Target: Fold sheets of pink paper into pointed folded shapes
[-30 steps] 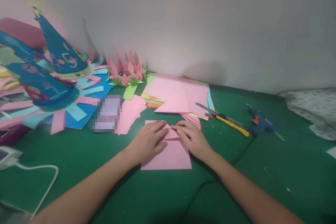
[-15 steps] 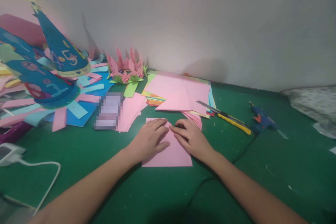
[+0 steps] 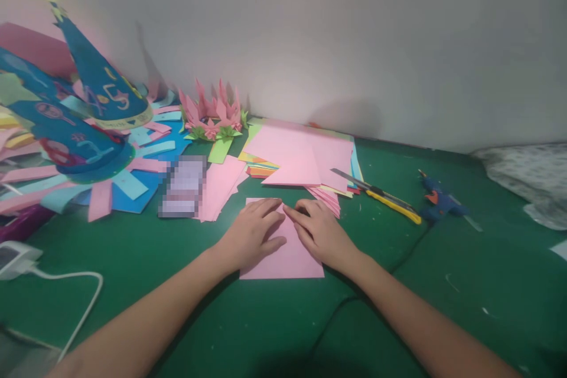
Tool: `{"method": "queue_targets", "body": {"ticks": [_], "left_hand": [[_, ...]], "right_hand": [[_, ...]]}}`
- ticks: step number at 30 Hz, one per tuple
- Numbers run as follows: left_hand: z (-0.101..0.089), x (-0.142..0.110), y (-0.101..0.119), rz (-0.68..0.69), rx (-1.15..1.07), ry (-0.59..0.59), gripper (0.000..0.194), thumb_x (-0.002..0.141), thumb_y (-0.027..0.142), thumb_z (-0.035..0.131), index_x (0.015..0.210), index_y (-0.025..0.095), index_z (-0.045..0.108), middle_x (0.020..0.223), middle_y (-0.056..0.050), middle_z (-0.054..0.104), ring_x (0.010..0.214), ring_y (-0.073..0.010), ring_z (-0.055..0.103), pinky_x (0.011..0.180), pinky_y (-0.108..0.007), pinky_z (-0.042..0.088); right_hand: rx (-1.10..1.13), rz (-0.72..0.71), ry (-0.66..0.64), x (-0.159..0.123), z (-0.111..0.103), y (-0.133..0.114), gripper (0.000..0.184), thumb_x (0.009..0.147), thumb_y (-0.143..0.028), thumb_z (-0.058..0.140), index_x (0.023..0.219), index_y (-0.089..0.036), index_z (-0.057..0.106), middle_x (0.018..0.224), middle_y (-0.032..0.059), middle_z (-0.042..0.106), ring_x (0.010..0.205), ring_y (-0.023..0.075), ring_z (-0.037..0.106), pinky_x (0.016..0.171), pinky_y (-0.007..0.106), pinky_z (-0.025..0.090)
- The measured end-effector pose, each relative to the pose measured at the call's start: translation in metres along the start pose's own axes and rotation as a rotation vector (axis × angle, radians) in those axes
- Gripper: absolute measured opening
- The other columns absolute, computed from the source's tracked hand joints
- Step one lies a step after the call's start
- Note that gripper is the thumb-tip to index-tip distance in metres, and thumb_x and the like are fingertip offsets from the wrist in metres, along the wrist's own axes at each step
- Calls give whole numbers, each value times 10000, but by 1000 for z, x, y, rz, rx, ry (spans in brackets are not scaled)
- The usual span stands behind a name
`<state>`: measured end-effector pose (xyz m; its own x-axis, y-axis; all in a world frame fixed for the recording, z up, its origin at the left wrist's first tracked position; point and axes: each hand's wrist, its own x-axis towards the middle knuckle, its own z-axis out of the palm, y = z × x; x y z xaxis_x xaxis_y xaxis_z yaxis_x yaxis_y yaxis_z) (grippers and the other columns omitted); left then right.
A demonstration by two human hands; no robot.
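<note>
Pink sheet (image 3: 287,264): on the worktop (image 3: 230,331), beneath both hands. Left hand (image 3: 256,233) spread over it; right hand (image 3: 322,233) has fingers extended upon it, pinch undetermined. Near portion lies flat, unfolded; any fold under the fingers cannot be verified. Near edge uncovered, room before it; paper stack (image 3: 301,147) beyond the hands, cutter (image 3: 394,207) right of the right hand.

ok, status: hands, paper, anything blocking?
Left hand spread on pink paper; right hand, fingers bent, at its far part. Paper partly covered by hands. Knife off right, not blocking.
</note>
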<state>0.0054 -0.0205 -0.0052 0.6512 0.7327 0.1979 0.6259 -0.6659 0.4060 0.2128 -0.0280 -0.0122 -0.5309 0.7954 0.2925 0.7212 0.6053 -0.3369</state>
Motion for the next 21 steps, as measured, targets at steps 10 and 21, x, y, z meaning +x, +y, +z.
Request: {"method": "queue_targets", "body": {"ticks": [10,21], "left_hand": [[6,5,-3,-16,-8,58,155,909,252,463,997,202,581,1280,-70,528,1166,-227,485,978,-423,400],[8,4,-5,25,21,74,167,904,231,453,1014,204,575,1292,-83,508,1167,-235,481,983,-446,400]], "right_hand": [[-7,-7,-25,1,-3,1,410,903,-150,426,1288,-250,522,1028,102,544,931,226,487,812,406,445],[-122,5,-76,5,-1,-3,432,872,-128,424,1291,-179,513,1044,115,551,903,244,471,803,416,434]]}}
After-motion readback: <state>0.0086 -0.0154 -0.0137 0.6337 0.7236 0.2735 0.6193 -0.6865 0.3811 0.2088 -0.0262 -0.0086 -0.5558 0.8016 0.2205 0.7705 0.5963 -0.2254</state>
